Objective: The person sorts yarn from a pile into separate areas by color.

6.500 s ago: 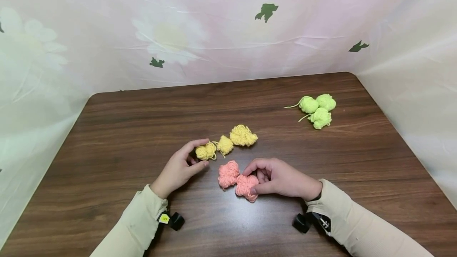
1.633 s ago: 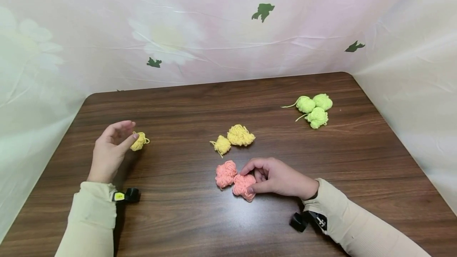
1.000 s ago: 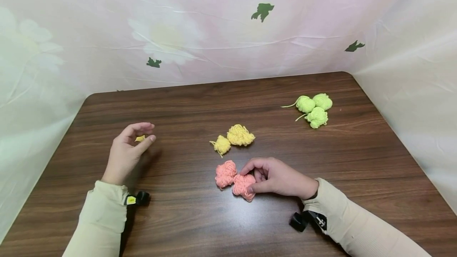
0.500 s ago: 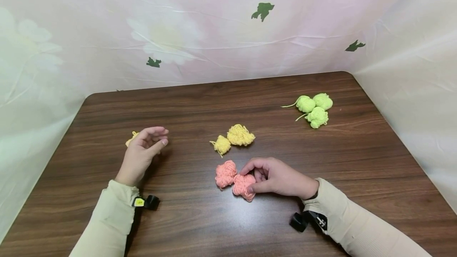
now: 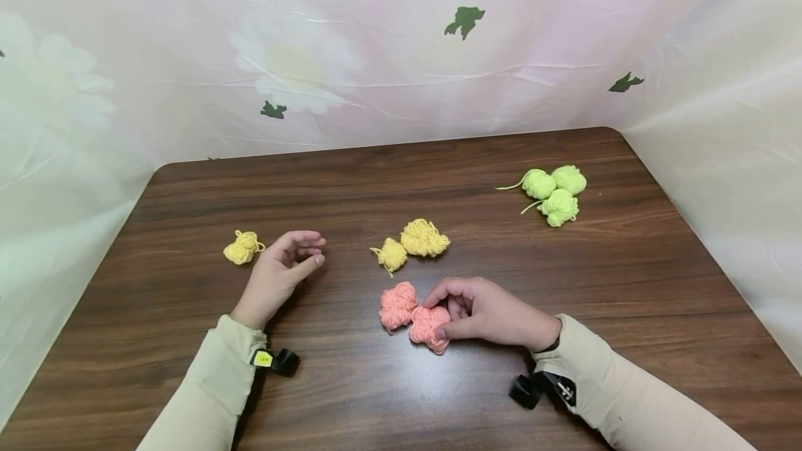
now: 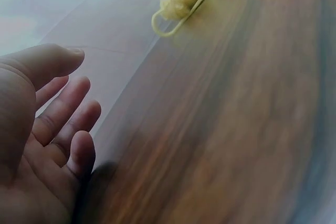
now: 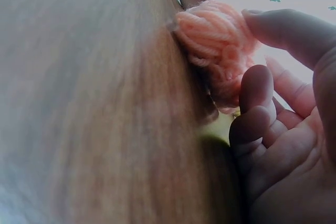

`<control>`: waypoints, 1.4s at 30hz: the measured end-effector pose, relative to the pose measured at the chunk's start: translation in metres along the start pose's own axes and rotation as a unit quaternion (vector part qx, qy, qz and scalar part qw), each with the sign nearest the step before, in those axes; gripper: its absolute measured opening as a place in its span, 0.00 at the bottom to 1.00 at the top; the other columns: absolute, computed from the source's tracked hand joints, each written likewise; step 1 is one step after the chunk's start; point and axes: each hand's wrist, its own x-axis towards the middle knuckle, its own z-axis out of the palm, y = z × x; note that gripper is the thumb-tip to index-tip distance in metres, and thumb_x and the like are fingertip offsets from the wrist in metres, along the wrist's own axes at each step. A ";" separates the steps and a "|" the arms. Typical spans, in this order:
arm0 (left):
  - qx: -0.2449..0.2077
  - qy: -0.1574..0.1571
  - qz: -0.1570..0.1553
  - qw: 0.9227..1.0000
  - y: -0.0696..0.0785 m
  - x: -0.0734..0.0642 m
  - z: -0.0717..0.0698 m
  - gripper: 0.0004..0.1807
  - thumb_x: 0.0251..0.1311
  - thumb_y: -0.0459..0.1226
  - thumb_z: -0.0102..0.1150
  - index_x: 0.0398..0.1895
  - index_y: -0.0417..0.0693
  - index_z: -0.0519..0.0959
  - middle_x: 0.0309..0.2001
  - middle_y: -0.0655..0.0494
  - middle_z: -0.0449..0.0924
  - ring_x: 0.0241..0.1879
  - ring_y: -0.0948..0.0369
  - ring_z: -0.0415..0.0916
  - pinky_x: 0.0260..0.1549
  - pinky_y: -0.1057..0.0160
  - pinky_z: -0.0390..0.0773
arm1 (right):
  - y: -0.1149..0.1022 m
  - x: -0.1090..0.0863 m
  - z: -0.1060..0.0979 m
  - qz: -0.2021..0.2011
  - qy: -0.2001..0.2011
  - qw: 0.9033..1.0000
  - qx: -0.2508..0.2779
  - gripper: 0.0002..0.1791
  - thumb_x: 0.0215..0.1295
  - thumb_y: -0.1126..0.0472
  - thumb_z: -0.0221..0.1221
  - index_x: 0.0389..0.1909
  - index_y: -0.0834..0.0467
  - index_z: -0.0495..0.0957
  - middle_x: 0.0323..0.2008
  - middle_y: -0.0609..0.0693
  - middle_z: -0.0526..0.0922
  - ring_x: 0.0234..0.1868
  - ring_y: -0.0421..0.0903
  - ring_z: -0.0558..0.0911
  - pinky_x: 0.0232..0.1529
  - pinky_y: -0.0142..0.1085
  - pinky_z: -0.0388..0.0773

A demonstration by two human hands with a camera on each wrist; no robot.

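In the head view my left hand (image 5: 278, 273) hovers over the table, fingers loosely bent and holding nothing. Just left of it lies a small yellow yarn ball (image 5: 241, 248). My right hand (image 5: 491, 313) holds a pink yarn ball (image 5: 427, 328) between thumb and fingers; the right wrist view shows the thumb against this pink yarn ball (image 7: 223, 45). Touching its left side is a second pink yarn ball (image 5: 397, 305). Behind the pink pair sit a small yellow ball (image 5: 392, 255) and a larger yellow ball (image 5: 425, 238), side by side.
Three light green yarn balls (image 5: 560, 207) cluster at the back right, with loose yarn ends pointing left. The brown wooden table (image 5: 338, 395) is backed by a pale floral cloth (image 5: 376, 40), which also hangs along both sides.
My left hand carried one small yellow ball away from the other yellow balls to the left, let go of it, and has moved back rightward. My right hand has stayed on the pink ball.
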 end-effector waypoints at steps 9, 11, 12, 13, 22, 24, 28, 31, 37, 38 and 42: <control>0.036 -0.005 0.016 0.999 0.003 0.004 0.015 0.18 0.62 0.31 0.67 0.55 0.41 0.79 0.51 0.45 0.83 0.47 0.57 0.79 0.37 0.69 0.77 | 0.002 0.000 0.001 0.000 0.001 1.000 0.001 0.17 0.58 0.64 0.71 0.48 0.54 0.82 0.22 0.42 0.75 0.23 0.34 0.72 0.22 0.27 0.71; 0.042 -0.006 0.014 0.999 0.005 0.006 0.018 0.18 0.63 0.30 0.67 0.56 0.41 0.78 0.51 0.44 0.82 0.48 0.54 0.78 0.36 0.69 0.77 | 0.002 0.000 0.001 -0.002 0.001 1.000 0.002 0.17 0.57 0.64 0.71 0.48 0.55 0.82 0.22 0.42 0.75 0.23 0.34 0.72 0.22 0.27 0.71; 0.043 -0.007 0.013 0.999 0.006 0.006 0.020 0.18 0.62 0.30 0.67 0.56 0.41 0.78 0.52 0.44 0.82 0.48 0.53 0.78 0.36 0.68 0.77 | 0.002 0.001 0.002 -0.003 0.000 1.000 0.003 0.17 0.57 0.64 0.71 0.48 0.55 0.82 0.22 0.42 0.75 0.23 0.34 0.72 0.22 0.27 0.71; 0.044 -0.008 0.012 0.999 0.007 0.007 0.022 0.18 0.63 0.31 0.67 0.56 0.41 0.78 0.52 0.45 0.82 0.48 0.52 0.78 0.36 0.68 0.77 | 0.002 0.001 0.002 -0.003 0.000 1.000 0.003 0.17 0.58 0.64 0.71 0.48 0.55 0.82 0.22 0.42 0.75 0.23 0.34 0.72 0.22 0.27 0.70; 0.056 -0.022 0.020 0.998 0.009 0.014 0.035 0.17 0.63 0.33 0.68 0.54 0.45 0.79 0.50 0.50 0.84 0.47 0.55 0.79 0.35 0.67 0.77 | 0.003 0.002 0.002 -0.015 -0.002 1.000 0.006 0.16 0.58 0.64 0.71 0.48 0.58 0.82 0.22 0.43 0.75 0.23 0.34 0.72 0.22 0.27 0.70; 0.058 -0.025 0.025 0.998 0.011 0.016 0.039 0.17 0.62 0.33 0.68 0.54 0.45 0.79 0.49 0.51 0.84 0.46 0.56 0.80 0.34 0.66 0.77 | 0.004 0.002 0.002 -0.015 -0.002 1.000 0.005 0.16 0.58 0.64 0.71 0.48 0.58 0.82 0.22 0.43 0.74 0.23 0.34 0.72 0.22 0.27 0.70; 0.060 -0.032 0.031 0.997 0.013 0.020 0.049 0.18 0.60 0.33 0.69 0.54 0.45 0.80 0.49 0.52 0.84 0.46 0.57 0.80 0.34 0.66 0.77 | 0.003 0.002 0.002 -0.014 -0.001 1.000 0.001 0.16 0.58 0.63 0.71 0.48 0.58 0.82 0.22 0.42 0.74 0.23 0.34 0.71 0.22 0.28 0.70; 0.062 -0.040 0.034 0.997 0.015 0.022 0.055 0.20 0.58 0.34 0.71 0.54 0.45 0.80 0.50 0.52 0.84 0.47 0.56 0.80 0.34 0.66 0.76 | 0.003 0.002 0.002 -0.012 -0.001 1.000 -0.002 0.16 0.58 0.63 0.71 0.48 0.57 0.82 0.22 0.42 0.74 0.23 0.34 0.72 0.22 0.28 0.70; 0.063 -0.059 0.029 0.996 0.016 0.025 0.065 0.21 0.56 0.34 0.73 0.54 0.47 0.80 0.50 0.54 0.84 0.49 0.56 0.80 0.40 0.64 0.77 | 0.002 0.001 0.001 -0.009 -0.001 1.000 -0.006 0.16 0.58 0.63 0.71 0.48 0.55 0.82 0.22 0.42 0.75 0.23 0.34 0.72 0.22 0.27 0.70; 0.063 -0.062 0.027 0.996 0.016 0.026 0.067 0.21 0.56 0.35 0.73 0.54 0.48 0.80 0.51 0.55 0.83 0.49 0.57 0.79 0.43 0.62 0.78 | 0.002 0.001 0.001 -0.010 -0.001 1.000 -0.005 0.16 0.58 0.63 0.71 0.48 0.55 0.82 0.22 0.42 0.75 0.23 0.34 0.72 0.22 0.28 0.71; 0.080 -0.070 0.024 0.994 0.018 0.028 0.074 0.22 0.56 0.37 0.74 0.53 0.49 0.80 0.51 0.57 0.82 0.50 0.58 0.78 0.52 0.55 0.76 | 0.003 0.002 0.001 -0.011 0.000 1.000 -0.005 0.16 0.58 0.63 0.71 0.48 0.57 0.82 0.22 0.42 0.74 0.23 0.35 0.72 0.22 0.28 0.70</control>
